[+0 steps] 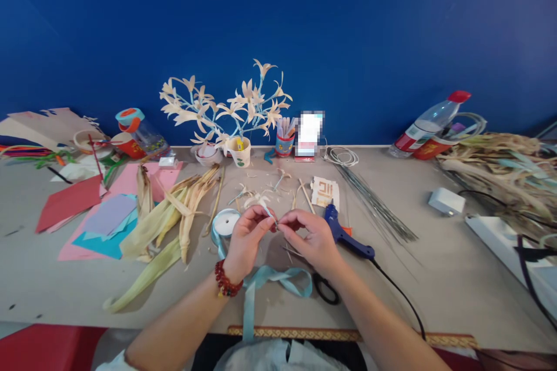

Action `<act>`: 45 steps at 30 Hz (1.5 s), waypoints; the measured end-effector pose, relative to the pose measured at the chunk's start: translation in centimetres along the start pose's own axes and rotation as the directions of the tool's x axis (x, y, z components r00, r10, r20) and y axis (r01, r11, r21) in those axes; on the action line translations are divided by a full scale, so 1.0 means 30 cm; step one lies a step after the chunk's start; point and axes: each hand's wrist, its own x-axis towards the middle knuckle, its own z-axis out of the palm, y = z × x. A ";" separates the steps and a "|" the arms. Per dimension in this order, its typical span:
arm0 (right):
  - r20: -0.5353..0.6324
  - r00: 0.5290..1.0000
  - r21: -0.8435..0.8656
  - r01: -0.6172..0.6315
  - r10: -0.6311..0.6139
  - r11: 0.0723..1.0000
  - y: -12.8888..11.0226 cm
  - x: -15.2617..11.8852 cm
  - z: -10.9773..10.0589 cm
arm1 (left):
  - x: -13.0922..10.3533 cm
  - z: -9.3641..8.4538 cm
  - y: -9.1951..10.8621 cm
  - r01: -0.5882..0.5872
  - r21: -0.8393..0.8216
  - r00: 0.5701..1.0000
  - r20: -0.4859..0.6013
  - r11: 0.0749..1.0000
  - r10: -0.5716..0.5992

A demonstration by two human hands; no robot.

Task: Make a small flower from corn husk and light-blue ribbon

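Both hands meet above the middle of the table. My left hand [250, 236], with a red bead bracelet at the wrist, pinches the stem [267, 210] of a pale corn husk flower [257, 200]. The stem is light blue near the bloom. My right hand [311, 236] is closed at the lower end of the same stem, its fingertips almost touching the left ones. Below the hands, a light blue ribbon [272, 276] loops across the table and over its front edge. Its white spool [227, 222] lies beside my left hand. Black-handled scissors [325, 289] are partly under my right forearm.
A blue glue gun [348, 236] lies to the right, its cord running forward. Metal wires [376, 203] lie beyond it. Corn husks [185, 208] and coloured paper [107, 214] spread leftward. Finished husk flowers [248, 98] stand in a paper cup [240, 153]. A bottle [429, 124] leans back right.
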 end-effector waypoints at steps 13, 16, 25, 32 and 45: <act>0.216 0.916 0.574 -0.400 0.339 0.715 0.026 0.010 0.015 | 0.000 -0.002 -0.002 -0.026 0.005 0.999 0.021 1.000 0.026; 0.240 0.917 0.598 -0.399 0.320 0.695 0.017 0.012 0.012 | 0.003 -0.006 -0.007 -0.030 0.008 1.000 0.010 1.000 0.029; 0.213 0.899 0.538 -0.436 0.384 0.721 0.024 0.003 0.030 | 0.001 -0.003 -0.006 -0.005 0.004 1.000 0.026 1.000 0.004; 0.198 0.930 0.368 -0.362 0.308 0.857 0.047 0.004 0.035 | 0.015 -0.006 -0.003 -0.005 0.076 0.999 -0.034 0.997 0.008; 0.221 0.968 -0.259 -0.063 0.123 0.964 -0.024 -0.018 0.039 | 0.331 -0.050 0.060 -0.065 0.903 0.989 0.002 0.426 0.147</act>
